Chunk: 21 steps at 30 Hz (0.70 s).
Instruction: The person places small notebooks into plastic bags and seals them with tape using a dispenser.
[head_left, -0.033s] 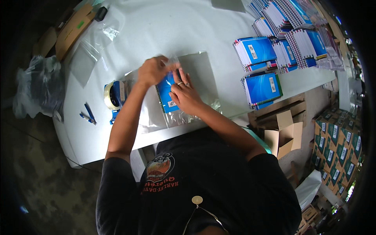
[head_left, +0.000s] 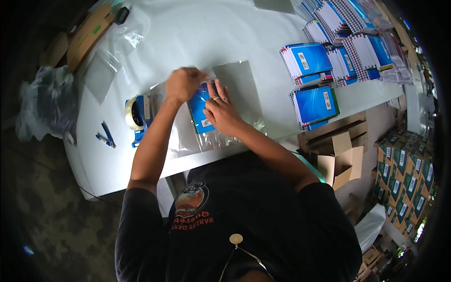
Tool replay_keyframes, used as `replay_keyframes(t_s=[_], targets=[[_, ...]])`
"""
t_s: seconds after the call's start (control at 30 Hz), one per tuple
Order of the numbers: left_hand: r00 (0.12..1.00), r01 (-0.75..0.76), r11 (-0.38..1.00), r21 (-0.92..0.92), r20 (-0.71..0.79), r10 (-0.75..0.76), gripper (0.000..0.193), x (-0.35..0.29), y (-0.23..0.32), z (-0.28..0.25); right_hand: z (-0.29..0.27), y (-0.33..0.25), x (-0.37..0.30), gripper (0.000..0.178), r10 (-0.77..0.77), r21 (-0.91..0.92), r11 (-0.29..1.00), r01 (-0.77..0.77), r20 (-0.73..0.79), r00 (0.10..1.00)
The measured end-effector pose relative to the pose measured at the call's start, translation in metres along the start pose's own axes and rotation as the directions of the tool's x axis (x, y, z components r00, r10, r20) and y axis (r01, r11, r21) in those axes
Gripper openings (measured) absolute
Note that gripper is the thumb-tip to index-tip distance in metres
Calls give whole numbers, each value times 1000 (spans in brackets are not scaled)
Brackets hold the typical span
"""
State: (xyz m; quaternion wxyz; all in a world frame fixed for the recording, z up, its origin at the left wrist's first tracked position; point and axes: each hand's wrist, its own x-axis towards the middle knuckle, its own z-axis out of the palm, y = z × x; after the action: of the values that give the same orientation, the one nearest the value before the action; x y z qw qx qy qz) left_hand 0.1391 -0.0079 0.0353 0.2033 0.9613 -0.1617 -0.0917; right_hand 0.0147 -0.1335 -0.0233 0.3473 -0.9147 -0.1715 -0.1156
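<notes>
A blue spiral notebook (head_left: 198, 104) lies by the table's near edge, with clear plastic film (head_left: 181, 141) around and under it. My left hand (head_left: 182, 85) is closed at the notebook's far edge, slightly blurred, pinching clear plastic; whether that is film or a strip of tape I cannot tell. My right hand (head_left: 222, 112), rings on its fingers, rests on the notebook's right side with fingers stretched out toward the far edge. Beside my left forearm stands a blue tape dispenser (head_left: 141, 117) with a roll of clear tape.
Stacks of blue spiral notebooks (head_left: 315, 105) stand on the right of the white table (head_left: 188, 33). Blue pens or cutters (head_left: 107, 136) lie at the left. Cardboard (head_left: 89, 37) and a plastic bag (head_left: 49, 105) are farther left. An open carton (head_left: 342, 164) and stacked boxes (head_left: 406, 181) stand off the table's right.
My left hand has shifted slightly at the notebook's far edge, its fingers more closed over the clear plastic. My right hand stays almost where it was.
</notes>
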Motion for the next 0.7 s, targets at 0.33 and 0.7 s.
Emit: replay_keyframes(t_s=[0.33,0.7], targets=[[983,-39,995,87,-177,54,51,-109,-1,55,-4,2,10,19,-3,111,994,-9,106,994],[995,-58,995,82,-82,65,75,-108,1,55,-11,-7,22,18,-71,186,982,23,253,965]])
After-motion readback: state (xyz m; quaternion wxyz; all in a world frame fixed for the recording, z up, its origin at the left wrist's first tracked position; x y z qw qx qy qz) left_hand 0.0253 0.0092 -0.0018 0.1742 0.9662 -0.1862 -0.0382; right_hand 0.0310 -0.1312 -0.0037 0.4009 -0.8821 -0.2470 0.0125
